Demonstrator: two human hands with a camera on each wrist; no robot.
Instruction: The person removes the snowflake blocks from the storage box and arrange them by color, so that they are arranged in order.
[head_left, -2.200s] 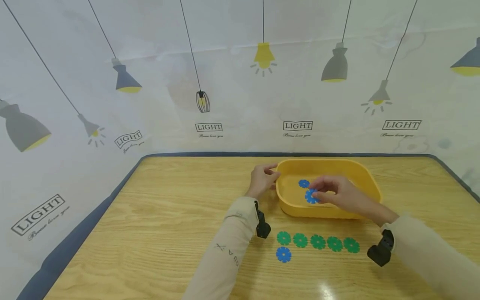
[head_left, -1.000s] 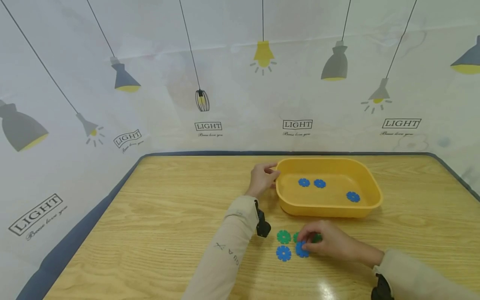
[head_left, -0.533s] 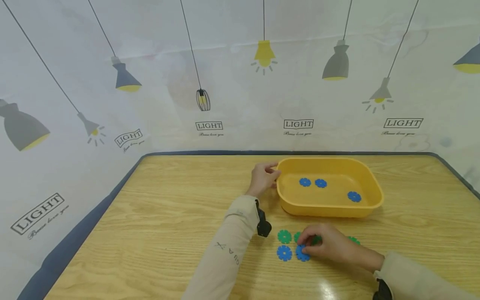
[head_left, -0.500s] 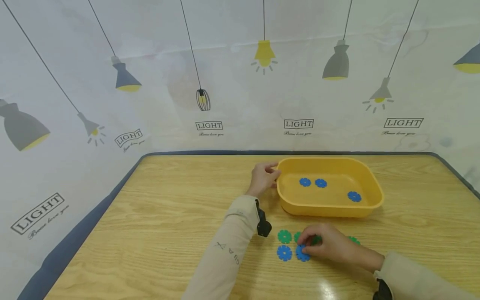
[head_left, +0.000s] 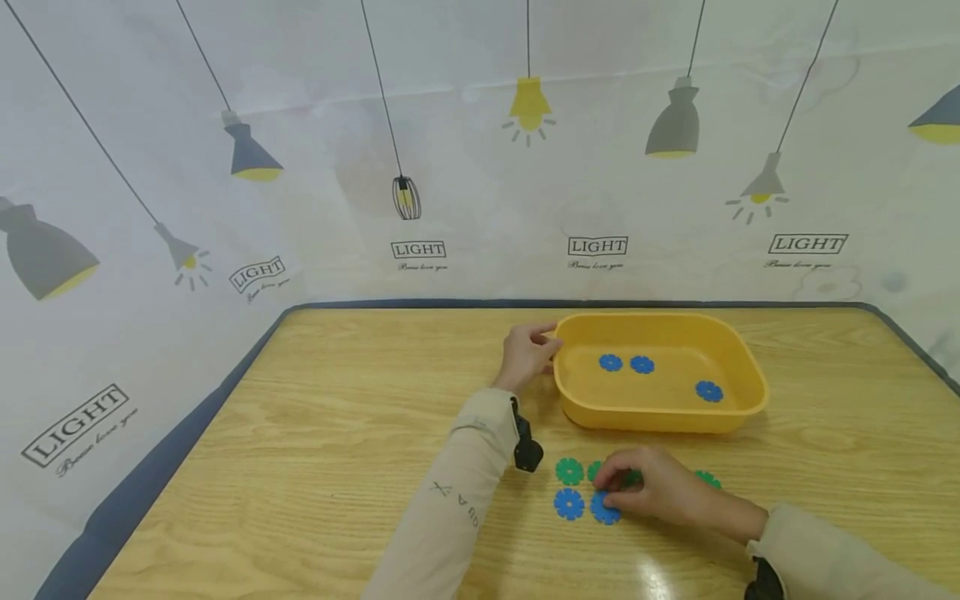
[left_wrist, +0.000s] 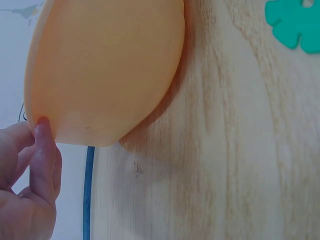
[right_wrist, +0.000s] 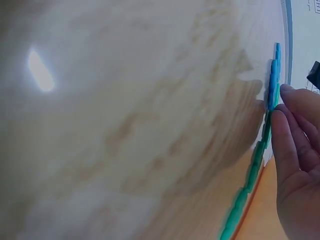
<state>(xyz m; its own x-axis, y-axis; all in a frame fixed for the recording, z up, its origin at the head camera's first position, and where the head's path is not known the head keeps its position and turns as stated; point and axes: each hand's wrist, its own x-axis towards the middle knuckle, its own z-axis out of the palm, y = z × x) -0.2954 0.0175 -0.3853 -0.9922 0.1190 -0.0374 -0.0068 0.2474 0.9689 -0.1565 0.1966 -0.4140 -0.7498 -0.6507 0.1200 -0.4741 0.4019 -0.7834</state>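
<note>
My left hand [head_left: 525, 358] holds the left end of a yellow plastic tub [head_left: 645, 422], its thumb and fingers pinching the rim, as the left wrist view shows closely. In front of the tub, my right hand [head_left: 656, 483] pinches a notched blue interlocking disc [head_left: 606, 513] by its upper edge, low at the table. Left of it lies another blue disc [head_left: 568, 504]. Behind both runs a row of green discs [head_left: 569, 472], partly covered by the right hand. In the right wrist view, the held blue disc [right_wrist: 272, 90] is seen edge-on beside the fingertips.
Inside the tub lie three more blue discs, two near the middle [head_left: 642, 365] and one toward the right [head_left: 708, 391]. The wooden table [head_left: 337, 417] meets a wall covering [head_left: 480, 275] printed with lamps at its back edge.
My right hand has brought a blue disc out of the tub to beside the first blue disc, below the green row. Over the last half second it barely moves. The left hand stays on the tub.
</note>
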